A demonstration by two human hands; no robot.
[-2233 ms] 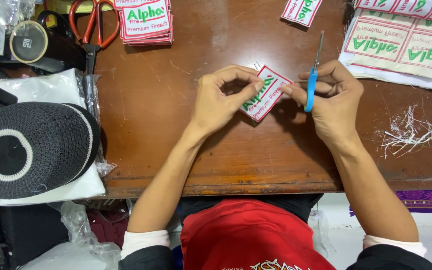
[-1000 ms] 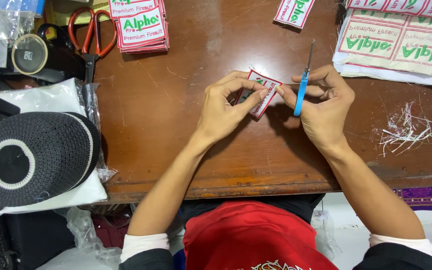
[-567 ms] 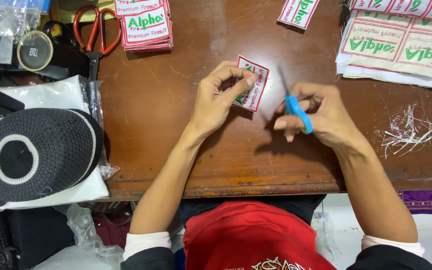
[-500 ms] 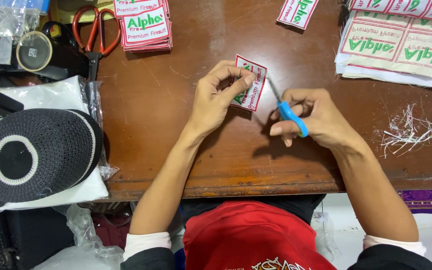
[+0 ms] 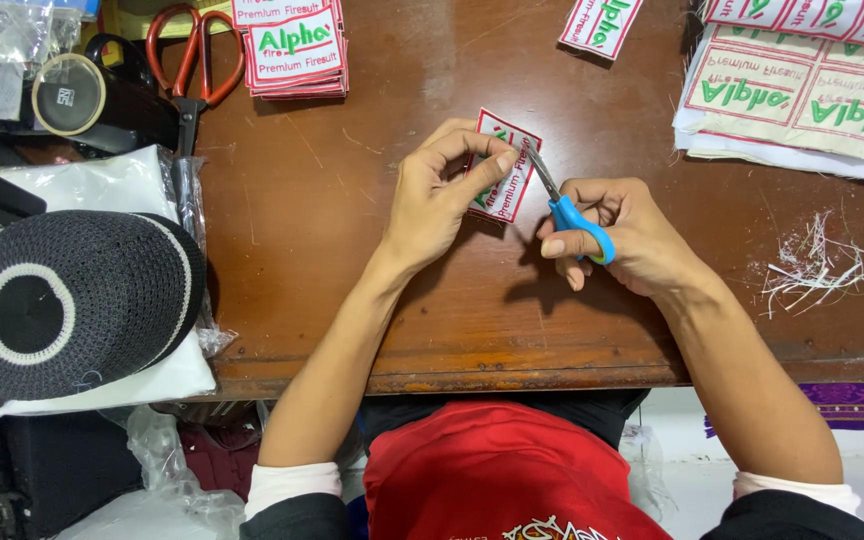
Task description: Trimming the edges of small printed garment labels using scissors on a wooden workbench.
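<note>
Trimming looks underway: left hand [image 5: 437, 200] fingers pinch a white embroidered red-bordered patch [image 5: 505, 165]; right hand [image 5: 620, 235] fingers grip small blue-handled scissors [image 5: 564, 205], whose next snip needs careful edge-following.

We work at a brown wooden tabletop [image 5: 372, 250]. On it lie a stack of embroidered patches [image 5: 292, 50], red-handled scissors [image 5: 192, 60], a single patch [image 5: 602, 25], uncut patch sheets [image 5: 802, 90] at the far right, and white thread scraps [image 5: 817, 270] near them.
</note>
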